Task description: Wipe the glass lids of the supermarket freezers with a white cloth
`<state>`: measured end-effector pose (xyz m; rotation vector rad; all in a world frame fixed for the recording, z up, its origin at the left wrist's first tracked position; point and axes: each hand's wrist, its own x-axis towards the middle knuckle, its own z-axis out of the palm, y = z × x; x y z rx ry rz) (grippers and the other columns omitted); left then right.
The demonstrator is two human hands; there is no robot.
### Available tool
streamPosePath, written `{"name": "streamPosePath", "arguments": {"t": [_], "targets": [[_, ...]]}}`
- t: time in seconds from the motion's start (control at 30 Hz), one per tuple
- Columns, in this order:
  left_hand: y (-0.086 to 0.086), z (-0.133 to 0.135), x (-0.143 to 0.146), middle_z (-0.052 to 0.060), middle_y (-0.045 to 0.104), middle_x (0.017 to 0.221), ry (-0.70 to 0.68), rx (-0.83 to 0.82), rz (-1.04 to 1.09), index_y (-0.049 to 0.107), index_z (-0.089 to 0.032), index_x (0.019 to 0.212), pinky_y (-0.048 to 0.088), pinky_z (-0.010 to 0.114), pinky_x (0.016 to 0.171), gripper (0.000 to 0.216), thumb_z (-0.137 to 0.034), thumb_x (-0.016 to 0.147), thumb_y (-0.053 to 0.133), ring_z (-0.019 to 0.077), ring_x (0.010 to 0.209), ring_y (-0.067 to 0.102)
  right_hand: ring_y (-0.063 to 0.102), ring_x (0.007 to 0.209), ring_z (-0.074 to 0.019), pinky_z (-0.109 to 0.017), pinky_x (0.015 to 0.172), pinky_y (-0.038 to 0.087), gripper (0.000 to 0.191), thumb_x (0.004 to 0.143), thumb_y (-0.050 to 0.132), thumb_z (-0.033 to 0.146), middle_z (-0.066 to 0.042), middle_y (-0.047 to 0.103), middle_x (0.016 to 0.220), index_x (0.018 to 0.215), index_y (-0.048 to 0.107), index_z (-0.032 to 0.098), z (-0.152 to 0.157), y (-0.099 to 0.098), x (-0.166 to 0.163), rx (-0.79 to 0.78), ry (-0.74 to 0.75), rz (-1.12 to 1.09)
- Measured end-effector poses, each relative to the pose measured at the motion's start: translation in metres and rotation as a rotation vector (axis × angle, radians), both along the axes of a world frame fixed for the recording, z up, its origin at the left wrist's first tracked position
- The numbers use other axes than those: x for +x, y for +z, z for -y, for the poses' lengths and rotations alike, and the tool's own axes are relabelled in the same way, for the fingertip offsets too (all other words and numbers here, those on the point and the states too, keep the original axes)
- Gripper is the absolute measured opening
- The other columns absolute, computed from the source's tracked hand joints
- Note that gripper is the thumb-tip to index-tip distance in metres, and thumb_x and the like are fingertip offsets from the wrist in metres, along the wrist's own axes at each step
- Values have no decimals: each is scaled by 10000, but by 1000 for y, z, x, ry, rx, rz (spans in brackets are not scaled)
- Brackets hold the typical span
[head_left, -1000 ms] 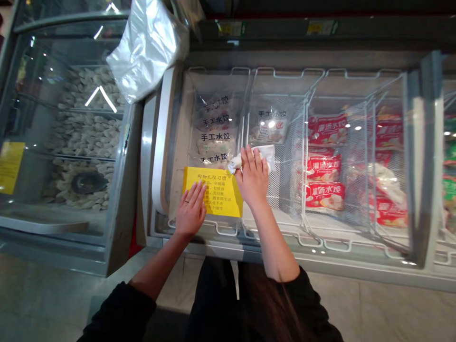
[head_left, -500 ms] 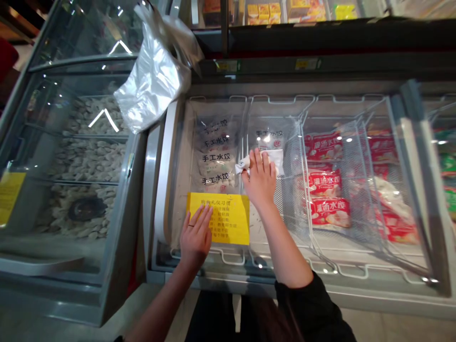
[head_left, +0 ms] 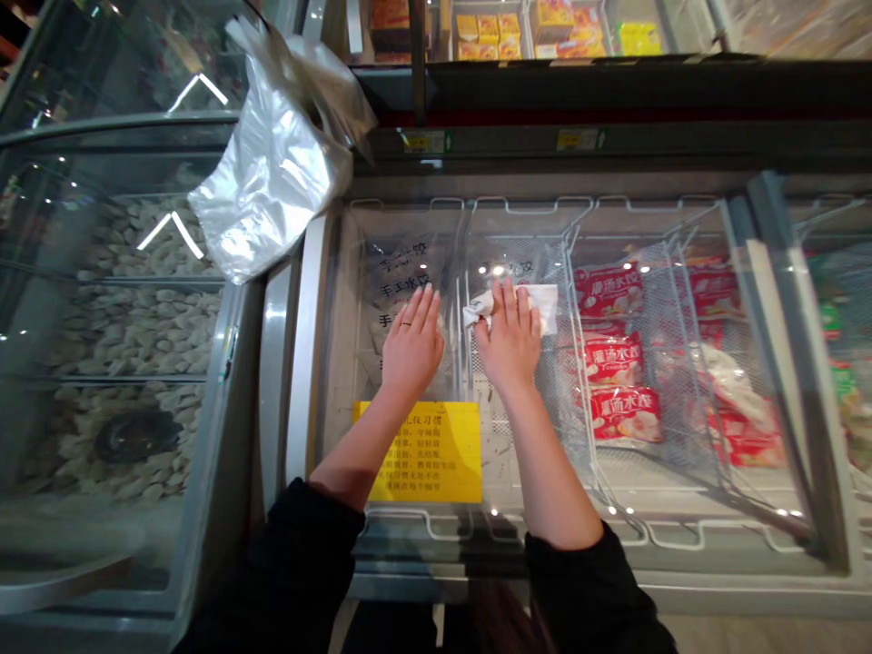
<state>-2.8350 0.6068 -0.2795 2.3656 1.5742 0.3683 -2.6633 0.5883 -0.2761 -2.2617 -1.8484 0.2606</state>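
Note:
My right hand [head_left: 510, 341] presses a white cloth [head_left: 543, 304] against the glass lid [head_left: 436, 359] of a chest freezer. Part of the cloth is bunched beside my thumb, and a flat end sticks out on the far side of my fingers. To the left, my left hand [head_left: 413, 338] lies with fingers stretched out over the same glass, holding nothing. Whether its palm touches the glass I cannot tell. Below my left hand is a yellow notice [head_left: 436, 454] with printed lines, partly covered by my forearm. Clear bags of dumplings [head_left: 401, 263] show beneath the glass.
Red dumpling packets [head_left: 617, 359] lie in wire baskets [head_left: 579, 409] on the right. A bundle of clear plastic bags [head_left: 272, 173] hangs at the upper left. Another freezer [head_left: 218, 363] with loose dumplings stands at left. A raised frame bar [head_left: 783, 345] crosses the right side.
My left hand has moved up and to the right, off the yellow notice. My right hand and the cloth have shifted slightly right over the glass. The view has tilted a little.

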Motion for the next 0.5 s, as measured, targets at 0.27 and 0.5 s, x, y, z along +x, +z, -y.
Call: {"name": "streamPosePath", "arguments": {"t": [0.27, 0.5], "targets": [[4, 4, -1, 101, 380, 1742, 21, -59, 35, 427, -96, 1653, 299, 495, 1354, 610, -123, 1043, 404, 255, 1640, 339, 305, 1657, -300, -595, 1342, 298, 677, 1053, 379, 300, -28, 334, 1776, 1727, 337, 257, -8, 8, -12, -30, 168, -34], [7, 3, -1, 109, 355, 1746, 1, -86, -2, 379, -119, 1688, 350, 515, 1343, 638, -119, 1051, 412, 284, 1641, 329, 276, 1668, -276, -591, 1345, 293, 659, 1068, 267, 263, -31, 315, 1785, 1722, 347, 235, -21, 10, 22, -92, 95, -9]]}}
